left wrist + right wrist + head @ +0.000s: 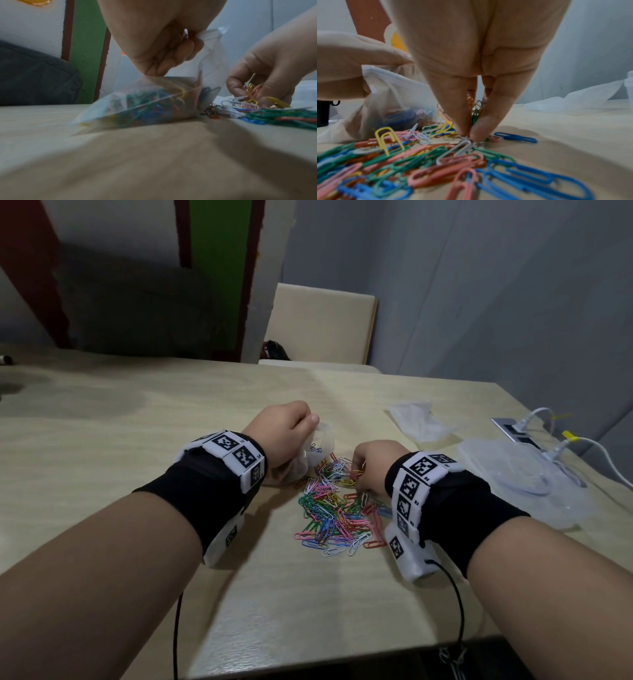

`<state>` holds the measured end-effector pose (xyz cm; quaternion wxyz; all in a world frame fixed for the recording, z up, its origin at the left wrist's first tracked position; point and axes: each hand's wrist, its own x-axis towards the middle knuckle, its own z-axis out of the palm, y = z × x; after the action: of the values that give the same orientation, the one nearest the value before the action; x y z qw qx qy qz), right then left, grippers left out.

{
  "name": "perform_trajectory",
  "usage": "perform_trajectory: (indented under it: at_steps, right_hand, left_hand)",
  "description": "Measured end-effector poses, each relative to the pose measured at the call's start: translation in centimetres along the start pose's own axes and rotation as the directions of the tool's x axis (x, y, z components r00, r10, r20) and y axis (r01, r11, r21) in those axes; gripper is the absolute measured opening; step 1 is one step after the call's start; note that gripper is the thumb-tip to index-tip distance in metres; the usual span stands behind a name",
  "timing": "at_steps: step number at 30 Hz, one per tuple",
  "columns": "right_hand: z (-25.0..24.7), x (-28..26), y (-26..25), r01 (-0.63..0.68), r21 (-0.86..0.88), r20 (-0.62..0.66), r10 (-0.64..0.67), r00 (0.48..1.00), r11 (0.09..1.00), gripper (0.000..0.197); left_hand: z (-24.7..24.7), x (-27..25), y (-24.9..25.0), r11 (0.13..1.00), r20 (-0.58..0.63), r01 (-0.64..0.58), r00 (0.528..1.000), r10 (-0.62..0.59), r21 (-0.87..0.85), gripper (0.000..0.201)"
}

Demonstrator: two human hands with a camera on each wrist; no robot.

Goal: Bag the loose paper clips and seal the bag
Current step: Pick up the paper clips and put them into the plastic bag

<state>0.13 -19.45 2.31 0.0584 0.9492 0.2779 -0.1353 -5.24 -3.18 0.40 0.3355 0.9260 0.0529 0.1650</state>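
Note:
A heap of coloured paper clips (337,508) (423,159) lies loose on the pale wooden table (137,440). My left hand (286,429) (164,54) pinches the rim of a clear plastic bag (317,453) (137,105) (385,102), which rests on the table partly filled with clips, its mouth facing the heap. My right hand (368,465) (471,134) reaches down into the far edge of the heap, its fingertips pinching a few clips (251,94), among them a white one (462,147).
A crumpled clear plastic sheet (421,421) lies at the back right. A clear plastic box (520,477) sits at the right, by a socket with white cables (548,436). A cream chair (322,323) stands behind the table. The near table edge (342,659) is close.

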Motion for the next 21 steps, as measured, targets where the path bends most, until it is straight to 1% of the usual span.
perform_trajectory:
  at_steps: [2,4,5,6,8,9,11,12,13,14,16,17,18,20,21]
  right_hand:
    - [-0.2,-0.3,0.4,-0.011,0.087,-0.037,0.014,0.999,0.996,0.023]
    - [-0.7,-0.4,0.8,-0.032,0.216,-0.114,0.058,0.992,0.976,0.007]
    - [-0.9,-0.2,0.9,-0.041,0.317,-0.147,0.092,0.985,0.947,0.012]
    - [-1.2,0.1,1.1,-0.040,0.461,-0.160,0.127,0.979,0.886,0.019]
    - [-1.7,0.3,0.9,0.009,0.744,-0.156,0.160,0.975,0.668,0.025]
    - [-2.0,0.3,0.5,0.039,0.833,-0.145,0.150,0.978,0.553,0.025]
    - [-2.3,0.5,-0.3,0.055,0.932,-0.094,0.092,0.991,0.358,0.025]
    - [-2.4,0.6,-0.8,0.043,0.954,-0.066,0.065,0.996,0.296,0.025]
    - [-2.3,0.7,-1.2,0.024,0.961,-0.039,0.049,0.998,0.274,0.024]
    - [-2.2,1.1,-1.4,0.001,0.951,-0.017,0.050,0.999,0.309,0.023]
    - [-1.9,1.8,-1.8,-0.032,0.879,-0.004,0.075,0.997,0.475,0.014]
    - [-1.8,1.9,-1.9,-0.035,0.849,-0.009,0.079,0.997,0.527,0.010]
    - [-1.8,2.1,-2.0,-0.035,0.835,-0.010,0.078,0.997,0.550,0.009]
    - [-2.0,2.1,-2.2,-0.039,0.843,0.003,0.068,0.998,0.536,0.008]
    - [-2.1,2.0,-2.3,-0.039,0.837,-0.005,0.078,0.997,0.546,0.009]
  left_hand:
    - [0.0,0.0,0.0,1.000,0.006,0.008,1.000,-0.008,-0.004,0.025]
    - [0.0,-0.1,0.1,1.000,0.009,0.014,1.000,-0.014,-0.006,0.025]
    - [0.0,-0.1,0.1,1.000,0.010,0.016,1.000,-0.016,-0.011,0.024]
    - [0.0,-0.1,0.1,1.000,0.011,0.015,1.000,-0.015,-0.016,0.024]
    - [0.0,-0.1,0.1,1.000,0.008,0.007,1.000,-0.007,-0.014,0.025]
    - [0.0,-0.1,0.1,1.000,0.004,0.004,1.000,-0.004,-0.010,0.026]
    - [0.0,-0.1,0.1,1.000,-0.006,-0.007,1.000,0.007,-0.008,0.025]
    - [0.0,0.0,0.1,1.000,-0.012,-0.013,1.000,0.013,-0.014,0.024]
    - [0.0,0.0,0.0,1.000,-0.017,-0.018,1.000,0.018,-0.024,0.023]
    - [0.0,0.0,0.0,0.999,-0.023,-0.022,1.000,0.021,-0.035,0.024]
    - [0.0,0.0,-0.1,0.998,-0.037,-0.025,0.999,0.024,-0.052,0.024]
    - [0.0,0.0,-0.1,0.998,-0.043,-0.027,0.999,0.025,-0.056,0.025]
    - [0.0,0.1,-0.2,0.998,-0.048,-0.031,0.998,0.028,-0.053,0.025]
    - [0.0,0.1,-0.3,0.999,-0.057,-0.035,0.998,0.033,-0.035,0.025]
    - [0.0,0.2,-0.3,0.999,-0.061,-0.033,0.998,0.031,-0.027,0.025]
